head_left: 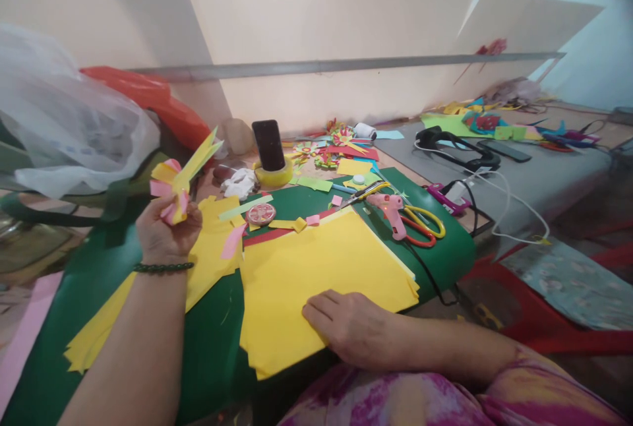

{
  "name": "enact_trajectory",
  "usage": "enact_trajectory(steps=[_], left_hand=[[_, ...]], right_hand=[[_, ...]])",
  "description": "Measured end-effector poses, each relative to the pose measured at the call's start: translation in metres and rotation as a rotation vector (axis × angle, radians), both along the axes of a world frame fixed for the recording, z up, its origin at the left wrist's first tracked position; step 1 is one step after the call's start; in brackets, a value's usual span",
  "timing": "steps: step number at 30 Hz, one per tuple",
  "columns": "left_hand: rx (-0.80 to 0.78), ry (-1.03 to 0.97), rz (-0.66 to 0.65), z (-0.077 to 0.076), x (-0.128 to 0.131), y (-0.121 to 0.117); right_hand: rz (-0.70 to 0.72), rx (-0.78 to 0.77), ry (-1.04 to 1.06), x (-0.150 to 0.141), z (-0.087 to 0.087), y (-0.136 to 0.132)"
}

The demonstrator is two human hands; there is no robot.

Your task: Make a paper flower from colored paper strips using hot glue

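1. Tie-dye cloth in pink and purple (420, 399), worn by the person, fills the bottom edge, with both bare forearms coming in beside it
2. So the piece everything hangs on: a pink-and-yellow paper flower (180, 179), up in the left hand (168, 225), looks lifted off the green table cover (457, 251). That hand is closed round its lower part
3. Long axis, since that's what matters imo: the pointed yellow strips shoot up and to the right, away from the wearer, while the folded pink and yellow petals bunch out to the left
4. Right hand (349, 324) is well apart from the left, palm down on the near edge of the yellow paper stack (301, 268). Thumb's hidden, so can't tell if it's pinching anything or just resting
5. From the right hand, the flower lies off to the left and farther out, with the stack spreading partway between. Left is obviously the nearer hand, being wrapped around it
6. Pink glue gun (389, 212) sits past the stack's far right side, lying over the scissors (430, 239); neither hand touches those, and the right one's nearer to both
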State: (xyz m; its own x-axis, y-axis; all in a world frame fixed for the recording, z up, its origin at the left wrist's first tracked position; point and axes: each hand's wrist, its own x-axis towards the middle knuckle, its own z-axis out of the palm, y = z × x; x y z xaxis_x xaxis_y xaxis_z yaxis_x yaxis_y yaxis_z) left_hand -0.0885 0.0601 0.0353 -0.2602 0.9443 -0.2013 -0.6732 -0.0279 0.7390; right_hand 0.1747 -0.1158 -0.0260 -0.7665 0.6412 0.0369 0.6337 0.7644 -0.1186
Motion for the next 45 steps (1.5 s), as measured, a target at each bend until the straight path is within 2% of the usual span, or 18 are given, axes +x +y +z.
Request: enact_trajectory(steps=[4,10,13,16,19,21,24,26,29,31,35,37,39,42,45], left_hand=[[0.005,-0.010,0.000,-0.002,-0.001,0.001],[0.007,-0.020,-0.003,0.000,-0.001,0.000],[0.009,-0.018,-0.001,0.001,0.000,-0.001],[0.016,-0.030,-0.003,0.002,0.000,-0.002],[0.041,-0.048,-0.001,0.004,-0.001,-0.003],[0.052,-0.055,0.001,0.005,-0.002,-0.003],[0.051,-0.064,0.013,0.007,-0.003,-0.005],[0.046,-0.084,0.029,0.010,-0.003,-0.006],[0.036,-0.122,0.053,0.013,-0.002,-0.008],[0.036,-0.139,0.071,0.014,-0.001,-0.008],[0.035,-0.144,0.064,0.012,-0.003,-0.007],[0.038,-0.141,0.043,0.009,-0.005,-0.005],[0.040,-0.137,0.027,0.005,-0.007,-0.003],[0.040,-0.116,0.018,0.001,-0.008,-0.001],[0.034,-0.077,0.008,-0.002,-0.008,0.000]], right_hand=[[0.060,-0.054,-0.003,0.003,0.009,-0.008],[-0.093,0.047,-0.020,0.004,-0.009,-0.002],[-0.123,0.158,0.051,0.017,-0.008,0.008],[-0.235,0.432,0.248,0.041,0.013,0.027],[-0.425,0.724,0.296,0.066,0.049,0.052],[-0.505,0.855,0.311,0.079,0.075,0.065],[-0.513,1.017,0.401,0.089,0.105,0.074],[-0.493,1.061,0.449,0.088,0.115,0.070],[-0.470,1.025,0.450,0.076,0.114,0.057],[-0.385,0.957,0.404,0.061,0.101,0.044],[-0.130,0.598,0.200,0.027,0.051,0.018],[-0.082,0.393,0.090,0.014,0.024,0.008],[-0.065,0.193,-0.043,0.005,0.006,0.001],[-0.067,0.016,-0.162,0.000,-0.005,0.001],[-0.027,-0.036,-0.199,-0.003,-0.007,0.008]])
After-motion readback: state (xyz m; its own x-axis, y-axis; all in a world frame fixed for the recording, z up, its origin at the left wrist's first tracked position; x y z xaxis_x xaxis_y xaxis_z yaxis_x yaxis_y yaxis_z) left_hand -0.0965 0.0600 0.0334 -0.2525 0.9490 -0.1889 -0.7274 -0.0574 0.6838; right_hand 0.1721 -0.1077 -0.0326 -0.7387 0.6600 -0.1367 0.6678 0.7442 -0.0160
